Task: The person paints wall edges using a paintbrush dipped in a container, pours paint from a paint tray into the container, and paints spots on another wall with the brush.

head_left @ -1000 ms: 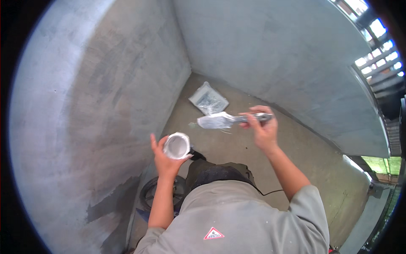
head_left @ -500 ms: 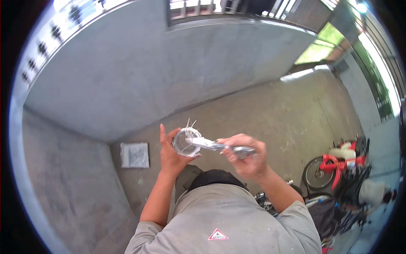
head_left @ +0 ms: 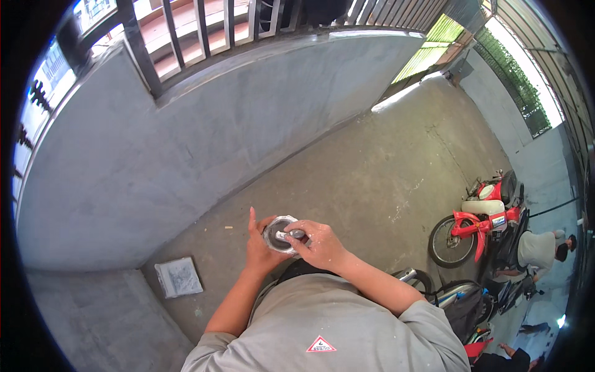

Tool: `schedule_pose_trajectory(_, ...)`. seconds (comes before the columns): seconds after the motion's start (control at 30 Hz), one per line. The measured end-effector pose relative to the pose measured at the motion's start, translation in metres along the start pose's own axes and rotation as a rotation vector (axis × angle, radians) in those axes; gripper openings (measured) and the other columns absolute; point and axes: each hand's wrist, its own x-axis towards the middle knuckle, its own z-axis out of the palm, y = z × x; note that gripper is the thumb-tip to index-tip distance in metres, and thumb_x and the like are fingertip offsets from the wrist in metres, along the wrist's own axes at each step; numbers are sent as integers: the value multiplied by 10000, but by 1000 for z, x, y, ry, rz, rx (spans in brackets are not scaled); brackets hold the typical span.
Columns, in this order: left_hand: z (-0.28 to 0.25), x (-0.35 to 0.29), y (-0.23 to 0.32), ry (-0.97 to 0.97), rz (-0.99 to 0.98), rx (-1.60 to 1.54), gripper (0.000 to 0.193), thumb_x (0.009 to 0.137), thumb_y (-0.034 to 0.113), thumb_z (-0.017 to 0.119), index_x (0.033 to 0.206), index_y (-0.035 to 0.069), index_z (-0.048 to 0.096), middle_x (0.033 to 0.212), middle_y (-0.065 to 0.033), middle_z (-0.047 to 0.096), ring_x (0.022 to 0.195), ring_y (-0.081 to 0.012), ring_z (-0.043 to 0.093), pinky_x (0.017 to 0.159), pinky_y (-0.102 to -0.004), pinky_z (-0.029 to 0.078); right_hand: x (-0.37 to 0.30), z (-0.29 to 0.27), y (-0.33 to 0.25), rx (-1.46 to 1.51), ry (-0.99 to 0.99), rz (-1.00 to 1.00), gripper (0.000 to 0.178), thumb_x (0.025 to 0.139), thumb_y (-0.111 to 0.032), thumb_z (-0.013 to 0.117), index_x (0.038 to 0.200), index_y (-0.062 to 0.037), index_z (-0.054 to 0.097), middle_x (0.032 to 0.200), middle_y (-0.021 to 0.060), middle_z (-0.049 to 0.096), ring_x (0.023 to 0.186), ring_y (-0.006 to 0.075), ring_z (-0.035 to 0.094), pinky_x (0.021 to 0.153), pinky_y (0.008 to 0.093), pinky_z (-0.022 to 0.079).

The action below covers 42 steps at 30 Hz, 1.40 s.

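Observation:
My left hand (head_left: 260, 251) is wrapped round a small round tub (head_left: 270, 230), its index finger stretched up along one side. White paint-like smears coat the tub's rim, and its inside looks greyish. Between the fingers of my right hand (head_left: 322, 249) is a paint-smeared brush (head_left: 296, 234) with a grey handle. Its head points down into the tub's mouth, where its tip is hidden. White specks mark the skin of my right hand. Both hands are close together in front of my waist, over the concrete floor.
A flat, whitish square tray or board (head_left: 178, 277) lies on the floor by the wall corner. The grey wall (head_left: 186, 167) runs ahead, with metal railings (head_left: 229, 25) above. At right stand a red motorbike (head_left: 480, 224) and other bikes; people (head_left: 538, 249) are beyond them.
The brush has gone from slanting over the tub's rim to pointing down inside it. My right hand has come left, close to my left hand. The view has turned.

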Motion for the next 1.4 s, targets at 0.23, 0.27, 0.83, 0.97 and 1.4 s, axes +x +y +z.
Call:
schedule_pose_trajectory(0.23, 1, 80, 11, -144, -57, 92, 1461, 539, 320, 1028, 1580, 31, 44, 1305, -108, 647, 1171, -291, 674, 1076, -406, 495, 56, -36, 17, -51, 55, 61, 306, 904, -182, 773, 1173, -64, 688, 1012, 146, 721, 723, 233, 705, 668, 351, 579)
schedule_pose_trajectory(0.27, 3, 93, 10, -169, -81, 69, 1459, 535, 312, 1028, 1582, 29, 53, 1306, -110, 646, 1172, -292, 673, 1074, -405, 496, 59, -44, 20, -45, 112, 84, 338, 898, -212, 777, 1192, -75, 682, 1020, 150, 719, 710, 235, 702, 665, 355, 574)
schedule_pose_trajectory(0.83, 174, 213, -4, -42, -185, 378, 1390, 496, 237, 1037, 1582, 28, 195, 1278, -165, 615, 1160, -340, 632, 1003, -417, 513, -353, -274, 413, -330, 472, 1423, 464, 913, -362, 697, 1223, -19, 661, 1210, 268, 692, 1150, 384, 672, 941, 462, 546)
schedule_pose_trajectory(0.97, 237, 217, -5, 81, -267, 438, 1377, 487, 239, 1040, 1573, 19, 222, 1281, -174, 607, 1155, -349, 619, 1008, -416, 494, -459, -297, 474, 221, 563, 1596, 315, 910, -249, 721, 1090, 5, 672, 900, 158, 711, 706, 310, 695, 606, 454, 563)
schedule_pose_trajectory(1.4, 434, 286, -45, 123, -536, 520, 1352, 480, 281, 1030, 1549, 3, 251, 1322, -241, 599, 1235, -405, 589, 1053, -446, 472, -221, -564, 571, 554, 939, 1275, 390, 942, -235, 720, 1260, -36, 613, 924, 117, 704, 678, 181, 674, 550, 307, 535)
